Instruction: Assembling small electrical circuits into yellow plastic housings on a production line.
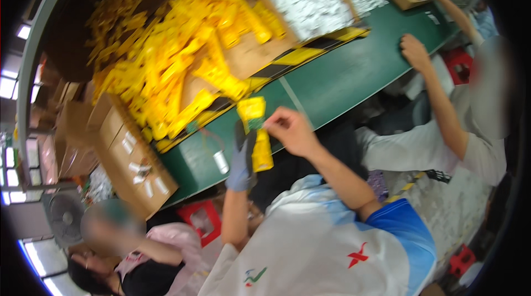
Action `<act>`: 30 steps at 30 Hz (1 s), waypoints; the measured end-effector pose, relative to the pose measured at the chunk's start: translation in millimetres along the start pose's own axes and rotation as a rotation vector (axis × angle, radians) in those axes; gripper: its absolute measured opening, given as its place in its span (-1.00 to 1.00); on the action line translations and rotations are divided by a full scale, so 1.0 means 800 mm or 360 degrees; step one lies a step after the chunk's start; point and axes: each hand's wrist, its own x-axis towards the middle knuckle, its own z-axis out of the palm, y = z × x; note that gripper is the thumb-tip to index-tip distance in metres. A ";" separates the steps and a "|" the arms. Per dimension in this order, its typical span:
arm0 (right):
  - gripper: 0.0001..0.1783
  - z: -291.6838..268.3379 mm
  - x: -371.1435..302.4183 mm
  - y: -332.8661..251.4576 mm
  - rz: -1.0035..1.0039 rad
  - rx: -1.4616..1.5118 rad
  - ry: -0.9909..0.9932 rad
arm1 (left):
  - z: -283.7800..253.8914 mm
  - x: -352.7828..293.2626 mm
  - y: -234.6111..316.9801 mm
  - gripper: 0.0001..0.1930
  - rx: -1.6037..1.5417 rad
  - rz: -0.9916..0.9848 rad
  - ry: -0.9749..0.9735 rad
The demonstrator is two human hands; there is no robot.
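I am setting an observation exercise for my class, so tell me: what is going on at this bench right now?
A person holds a yellow plastic part upright over the green belt. The gloved left hand grips its lower end, while the bare right hand pinches near its top. A heap of yellow parts lies on cardboard beside it, with a box of white pieces further along. A co-worker's hand rests on the belt's edge.

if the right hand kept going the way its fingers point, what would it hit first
The right hand points its fingertips left at the top of the yellow part that the gloved left hand holds. It would meet that part at once; it looks as good as touching already, though blur hides actual contact.
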 end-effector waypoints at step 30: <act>-0.74 -0.206 0.186 -0.123 -0.0630 -0.1515 0.0779 | 0.009 0.013 -0.027 -0.31 0.0029 0.0443 -0.0106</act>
